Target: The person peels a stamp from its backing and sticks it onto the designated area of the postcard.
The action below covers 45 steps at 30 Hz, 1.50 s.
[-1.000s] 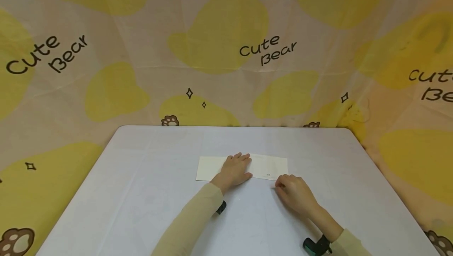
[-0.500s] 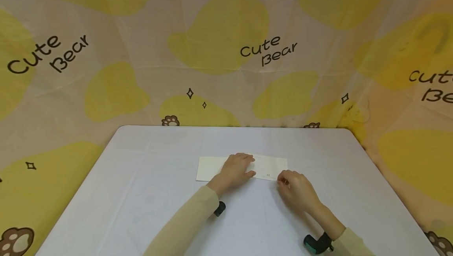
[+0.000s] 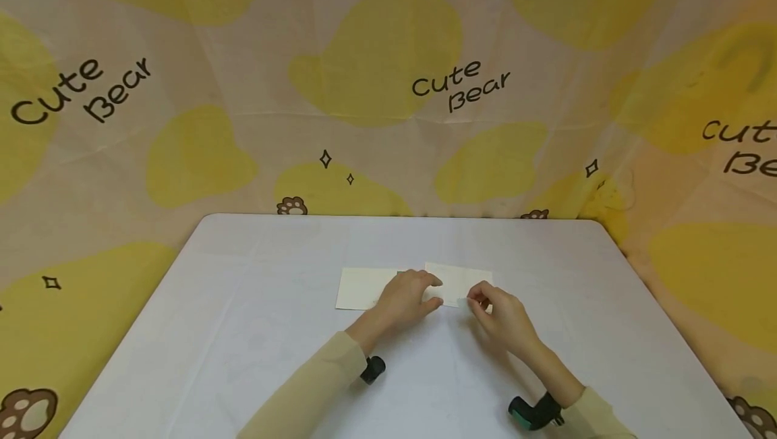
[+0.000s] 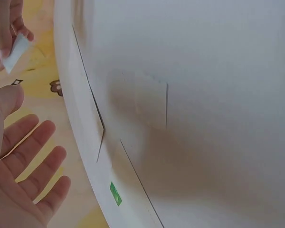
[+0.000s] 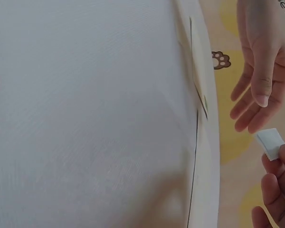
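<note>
Two cream paper cards lie on the white table in the head view: a left card and a right card, offset from each other. My left hand hovers over their inner ends, fingers spread and relaxed, holding nothing; in the left wrist view, the left hand shows a bare palm. Above the right card's near edge, my right hand pinches a small white piece of tape between thumb and forefinger. That piece of tape has a jagged edge in the right wrist view.
A small whitish piece with a ragged edge lies on the table in the left wrist view. One card carries a green mark. A patterned cloth hangs behind the white table.
My left hand has lifted off the cards and drawn slightly nearer, exposing their inner ends. My right hand has moved up to the right card's near edge.
</note>
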Each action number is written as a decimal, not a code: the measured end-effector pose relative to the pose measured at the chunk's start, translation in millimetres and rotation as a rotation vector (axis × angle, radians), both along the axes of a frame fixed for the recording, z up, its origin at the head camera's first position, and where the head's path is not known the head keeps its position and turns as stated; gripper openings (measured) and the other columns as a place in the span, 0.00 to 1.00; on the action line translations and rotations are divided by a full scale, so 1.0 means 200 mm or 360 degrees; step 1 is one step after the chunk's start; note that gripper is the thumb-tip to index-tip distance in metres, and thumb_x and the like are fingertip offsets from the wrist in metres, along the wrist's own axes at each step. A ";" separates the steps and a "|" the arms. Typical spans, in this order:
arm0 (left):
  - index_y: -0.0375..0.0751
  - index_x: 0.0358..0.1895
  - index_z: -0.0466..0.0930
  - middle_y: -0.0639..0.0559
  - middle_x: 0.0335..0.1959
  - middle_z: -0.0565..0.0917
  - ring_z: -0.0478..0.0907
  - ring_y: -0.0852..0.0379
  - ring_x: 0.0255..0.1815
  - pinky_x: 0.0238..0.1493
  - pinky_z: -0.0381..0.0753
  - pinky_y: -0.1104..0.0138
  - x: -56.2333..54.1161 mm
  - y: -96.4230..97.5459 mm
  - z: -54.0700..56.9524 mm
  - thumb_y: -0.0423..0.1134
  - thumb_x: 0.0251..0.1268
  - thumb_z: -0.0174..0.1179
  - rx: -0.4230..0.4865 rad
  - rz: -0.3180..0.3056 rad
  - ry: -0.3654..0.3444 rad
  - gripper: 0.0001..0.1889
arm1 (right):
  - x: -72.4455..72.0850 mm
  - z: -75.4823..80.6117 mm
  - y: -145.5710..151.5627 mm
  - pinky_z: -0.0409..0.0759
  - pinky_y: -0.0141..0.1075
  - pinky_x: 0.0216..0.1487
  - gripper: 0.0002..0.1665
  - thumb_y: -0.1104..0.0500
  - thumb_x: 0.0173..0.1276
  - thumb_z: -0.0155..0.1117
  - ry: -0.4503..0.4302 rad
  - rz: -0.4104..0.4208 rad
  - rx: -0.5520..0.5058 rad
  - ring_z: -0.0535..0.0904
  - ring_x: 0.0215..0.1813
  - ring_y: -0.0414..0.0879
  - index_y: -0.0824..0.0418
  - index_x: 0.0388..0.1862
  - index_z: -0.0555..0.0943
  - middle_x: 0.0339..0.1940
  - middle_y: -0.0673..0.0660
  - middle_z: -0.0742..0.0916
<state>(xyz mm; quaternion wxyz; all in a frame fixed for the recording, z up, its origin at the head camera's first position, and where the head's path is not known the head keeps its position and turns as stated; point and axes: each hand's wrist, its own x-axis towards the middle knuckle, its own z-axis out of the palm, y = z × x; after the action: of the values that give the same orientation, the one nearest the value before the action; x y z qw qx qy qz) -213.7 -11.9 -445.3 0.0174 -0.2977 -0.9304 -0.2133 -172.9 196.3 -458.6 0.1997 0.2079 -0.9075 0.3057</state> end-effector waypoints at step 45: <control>0.37 0.33 0.81 0.47 0.29 0.84 0.82 0.49 0.33 0.34 0.79 0.71 0.19 -0.14 0.10 0.32 0.63 0.56 0.1274 0.0229 -0.0474 0.05 | -0.01 0.12 -0.36 0.80 0.42 0.44 0.03 0.65 0.67 0.55 -0.0896 -0.0034 -0.1062 0.79 0.36 0.52 0.65 0.37 0.73 0.29 0.58 0.82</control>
<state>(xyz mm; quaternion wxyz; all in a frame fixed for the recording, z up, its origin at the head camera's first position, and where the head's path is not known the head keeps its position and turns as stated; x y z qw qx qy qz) -175.7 -40.4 -424.6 0.0118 -0.1678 -0.7850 -0.5963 -175.1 123.7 -435.5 0.0039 0.0310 -0.7801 0.6249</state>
